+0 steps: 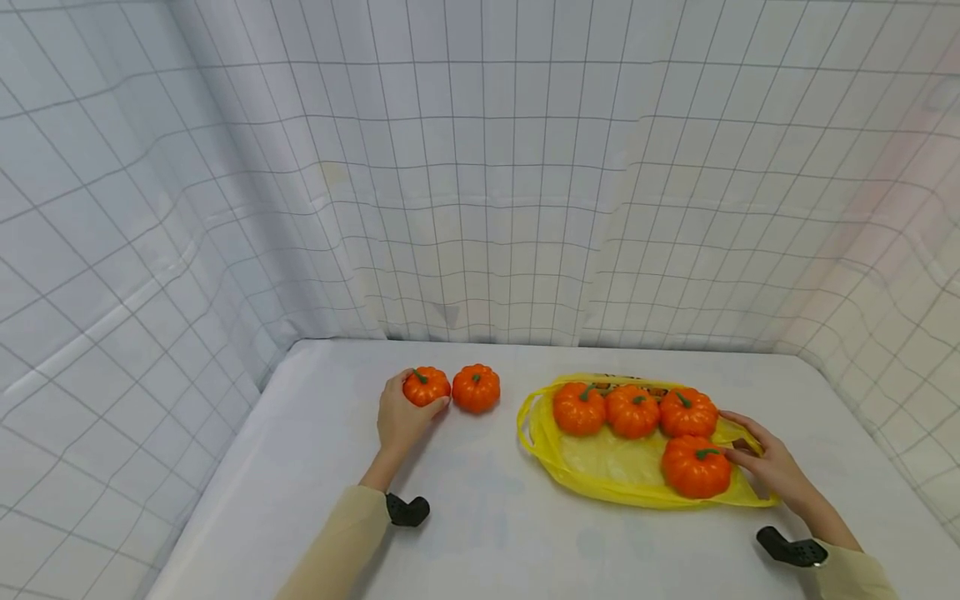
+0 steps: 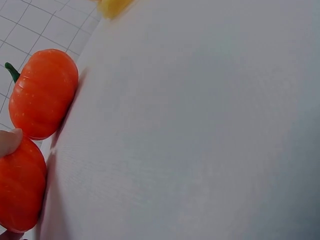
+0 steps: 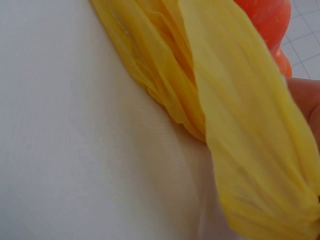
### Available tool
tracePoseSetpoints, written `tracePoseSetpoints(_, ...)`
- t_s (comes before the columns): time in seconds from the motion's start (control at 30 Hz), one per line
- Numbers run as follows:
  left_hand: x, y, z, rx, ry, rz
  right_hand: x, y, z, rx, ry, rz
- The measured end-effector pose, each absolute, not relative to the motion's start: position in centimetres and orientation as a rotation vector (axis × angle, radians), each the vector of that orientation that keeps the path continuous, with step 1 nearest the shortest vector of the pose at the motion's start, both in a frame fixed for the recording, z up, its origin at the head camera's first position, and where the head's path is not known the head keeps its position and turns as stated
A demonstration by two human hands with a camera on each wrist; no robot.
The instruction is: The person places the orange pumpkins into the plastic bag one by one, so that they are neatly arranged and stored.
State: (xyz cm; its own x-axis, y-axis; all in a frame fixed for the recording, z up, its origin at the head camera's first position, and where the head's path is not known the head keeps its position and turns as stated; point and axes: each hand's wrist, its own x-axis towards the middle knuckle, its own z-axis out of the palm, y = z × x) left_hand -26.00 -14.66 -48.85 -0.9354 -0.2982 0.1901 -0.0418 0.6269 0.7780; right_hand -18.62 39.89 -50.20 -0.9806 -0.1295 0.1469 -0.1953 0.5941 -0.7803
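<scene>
My left hand (image 1: 401, 417) grips a small orange pumpkin (image 1: 426, 388) with a green stem, fingers behind it and thumb along its near right side. Right beside it sits a second pumpkin (image 1: 476, 389); in the left wrist view the two pumpkins meet near my thumb (image 2: 9, 142). A yellow plastic bag (image 1: 615, 467) lies flat on the right, bearing several more pumpkins. My right hand (image 1: 776, 471) is at the bag's right end, fingers spread, with fingertips right at the upper-right pumpkin (image 1: 687, 413) and thumb at the lower-right pumpkin (image 1: 696, 467). Yellow plastic hides most of that hand in the right wrist view.
Two pumpkins, one at the bag's left (image 1: 579, 409) and one in the middle (image 1: 632, 412), complete the back row. A white cloth covers the table (image 1: 517, 542). Grid-patterned curtains (image 1: 480, 208) hang behind and on both sides. Each wrist wears a black camera mount.
</scene>
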Motion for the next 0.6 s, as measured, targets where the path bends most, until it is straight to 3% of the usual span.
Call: tracePoseSetpoints(0.6, -25.63, -14.20, -48.75, 0.408, -2.502, -1.269, -18.66, 40.03, -50.21, 0.257, -2.769, 1.368)
